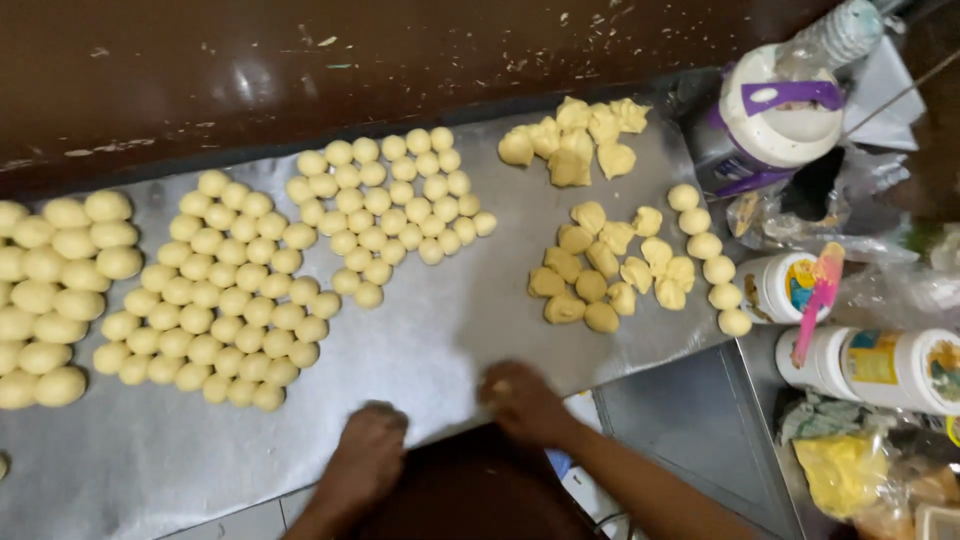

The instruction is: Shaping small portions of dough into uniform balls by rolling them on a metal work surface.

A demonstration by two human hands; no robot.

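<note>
A small piece of dough (499, 386) sits at the fingertips of the right hand (522, 400), low in the frame just right of centre. The fingers curl closed around it, pressing it against the foil sheet (440, 330) that covers the desk; the grip is narrow and cupped, as suits shaping a soft lump into a ball. The left hand (368, 445) lies lower and to the left, knuckles up and fingers folded under on the foil. Whether it encloses any dough I cannot tell, since the palm side is hidden.

Above the hands, the middle of the frame holds two tight clusters of small dough balls (225, 290), packed side by side so they take little room and do not roll. At the far left edge sit larger dough balls (60, 290), kept apart from the small ones, apparently sorted by size. To the upper right lie rough dough pieces (585, 135) with torn edges, and below them another loose group (600, 275), within reach of the right hand. A column of round balls (710, 260) lines the foil's right edge.

Beyond the foil at the right stand white lidded jars (880, 365), a large tub with a purple-banded lid (780, 115) and crumpled plastic bags (850, 470).
</note>
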